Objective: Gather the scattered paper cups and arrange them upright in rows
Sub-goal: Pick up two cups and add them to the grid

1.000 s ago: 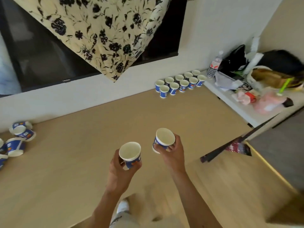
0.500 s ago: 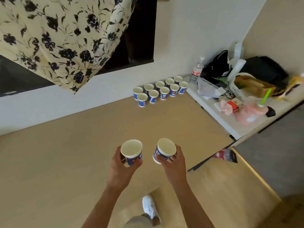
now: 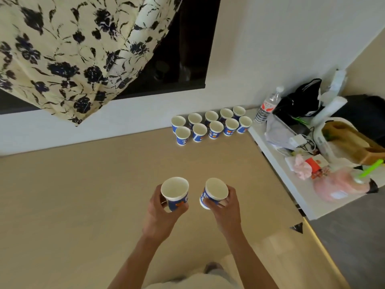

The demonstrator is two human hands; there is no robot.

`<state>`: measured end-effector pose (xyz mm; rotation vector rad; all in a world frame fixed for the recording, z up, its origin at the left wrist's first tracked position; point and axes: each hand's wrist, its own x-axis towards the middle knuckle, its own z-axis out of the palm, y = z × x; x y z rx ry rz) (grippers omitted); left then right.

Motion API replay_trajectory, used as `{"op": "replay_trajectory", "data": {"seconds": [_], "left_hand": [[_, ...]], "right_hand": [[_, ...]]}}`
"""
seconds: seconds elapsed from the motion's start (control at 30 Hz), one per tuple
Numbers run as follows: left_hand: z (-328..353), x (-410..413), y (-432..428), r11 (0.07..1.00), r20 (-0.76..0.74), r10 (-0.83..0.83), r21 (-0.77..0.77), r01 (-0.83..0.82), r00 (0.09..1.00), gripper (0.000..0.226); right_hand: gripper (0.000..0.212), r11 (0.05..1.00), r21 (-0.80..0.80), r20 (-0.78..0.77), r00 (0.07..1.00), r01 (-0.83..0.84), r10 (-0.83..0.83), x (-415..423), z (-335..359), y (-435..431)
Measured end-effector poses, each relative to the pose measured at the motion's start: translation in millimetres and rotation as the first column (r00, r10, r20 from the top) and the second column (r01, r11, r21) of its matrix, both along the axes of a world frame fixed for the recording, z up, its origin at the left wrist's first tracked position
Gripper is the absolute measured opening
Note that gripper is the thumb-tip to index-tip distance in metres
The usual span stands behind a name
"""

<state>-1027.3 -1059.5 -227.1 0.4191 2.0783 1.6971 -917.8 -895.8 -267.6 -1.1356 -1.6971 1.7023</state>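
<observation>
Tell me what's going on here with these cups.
A person holds a paper cup in each hand above the tan surface: the left hand grips the left cup, the right hand grips the right cup. Ten more cups stand upright in two rows of five by the far wall.

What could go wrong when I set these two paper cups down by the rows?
1. The two rows of upright cups stand closely packed; a hand setting another beside them could topple them.
2. The paper cup in the right hand is tilted and held low by fingertips, so it may slip or land askew.
3. The rows' right end lies close to the cluttered white side table, so space seems left only on the left or in front.
</observation>
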Motion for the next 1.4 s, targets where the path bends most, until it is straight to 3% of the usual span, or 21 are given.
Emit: {"op": "replay_trajectory", "data": {"seconds": [0.33,0.7,1.4], "left_hand": [[-0.8,-14.6,27.1,0.967,0.034,0.250,-0.047,-0.249,0.968,0.057],[7.2,-10.6,70.5,0.926,0.008,0.372,-0.075,-0.371,0.928,0.055],[-1.1,6.0,100.5,0.889,-0.008,0.443,-0.123,-0.441,0.896,0.052]], "right_hand": [[0.061,0.977,0.028,0.064,0.975,-0.213,0.211,-95.7,-21.9,72.9],[0.058,0.908,0.088,0.116,0.910,-0.409,0.399,-173.6,-71.7,128.2],[0.054,0.857,0.152,0.189,0.866,-0.492,0.464,-213.2,-115.4,143.8]]}}
